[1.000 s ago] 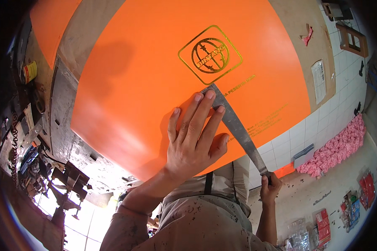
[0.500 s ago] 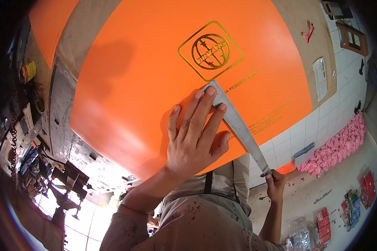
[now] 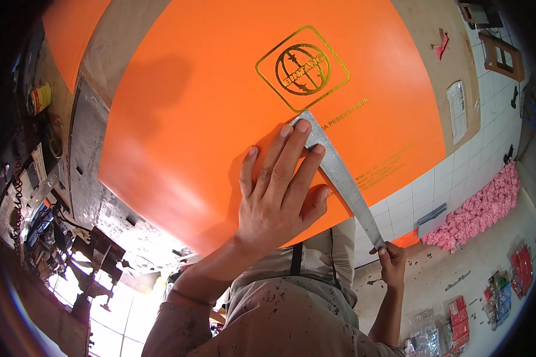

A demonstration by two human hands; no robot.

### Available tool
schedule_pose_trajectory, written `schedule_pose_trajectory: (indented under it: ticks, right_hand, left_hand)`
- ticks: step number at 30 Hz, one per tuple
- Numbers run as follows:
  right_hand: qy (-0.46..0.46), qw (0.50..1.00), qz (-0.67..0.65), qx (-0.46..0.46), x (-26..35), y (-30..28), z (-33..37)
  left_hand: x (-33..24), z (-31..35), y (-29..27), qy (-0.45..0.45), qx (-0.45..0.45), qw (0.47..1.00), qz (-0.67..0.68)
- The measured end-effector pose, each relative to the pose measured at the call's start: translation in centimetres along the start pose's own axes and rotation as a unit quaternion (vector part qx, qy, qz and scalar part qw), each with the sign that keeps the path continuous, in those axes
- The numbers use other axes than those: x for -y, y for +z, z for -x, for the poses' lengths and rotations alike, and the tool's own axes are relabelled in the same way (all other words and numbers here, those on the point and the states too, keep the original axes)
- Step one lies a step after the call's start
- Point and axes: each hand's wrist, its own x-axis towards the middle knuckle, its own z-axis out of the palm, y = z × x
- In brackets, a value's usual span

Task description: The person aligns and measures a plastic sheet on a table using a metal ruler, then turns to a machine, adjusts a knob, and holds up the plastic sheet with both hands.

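A large orange sheet (image 3: 178,119) with gold printing, including a globe emblem in a diamond-shaped frame, lies spread in front of me. Across its near right part runs a grey metal ruler (image 3: 344,181), slanting from just below the emblem out past the sheet's near edge. My left hand (image 3: 277,190) lies flat with fingers stretched and apart; its fingertips press the ruler's far end, the rest resting on the sheet. The ruler's near end, beyond the sheet's edge, is gripped between the thumb and fingers of my right hand (image 3: 392,262).
Brown board (image 3: 461,119) shows under the sheet on the right, with a pink scrap (image 3: 441,46) on it. A pink crocheted piece (image 3: 482,205) lies on the right. Another orange sheet (image 3: 71,35) sits far left, above a yellow can (image 3: 40,98). Dark machine parts (image 3: 98,262) stand lower left.
Very little differs. The emblem, the ruler's far end and my left fingertips appear shifted slightly up and to the right; both hands keep the same hold.
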Motion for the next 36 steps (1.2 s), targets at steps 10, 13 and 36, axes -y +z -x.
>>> schedule_pose_trajectory:
  ticks: [10,13,36]
  right_hand:
    - [0.005,1.000,0.001,0.011,0.04,-0.21,-0.04]
    - [0.004,1.000,-0.007,0.004,0.34,0.17,-0.05]
    - [-0.023,1.000,-0.004,-0.020,0.24,0.44,-0.04]
  left_hand:
    - [-0.16,-0.12,-0.06,0.001,-0.003,1.000,0.006]
    - [-0.15,-0.15,-0.03,0.002,-0.006,1.000,0.005]
    - [-0.17,-0.14,0.01,-0.003,-0.005,1.000,0.005]
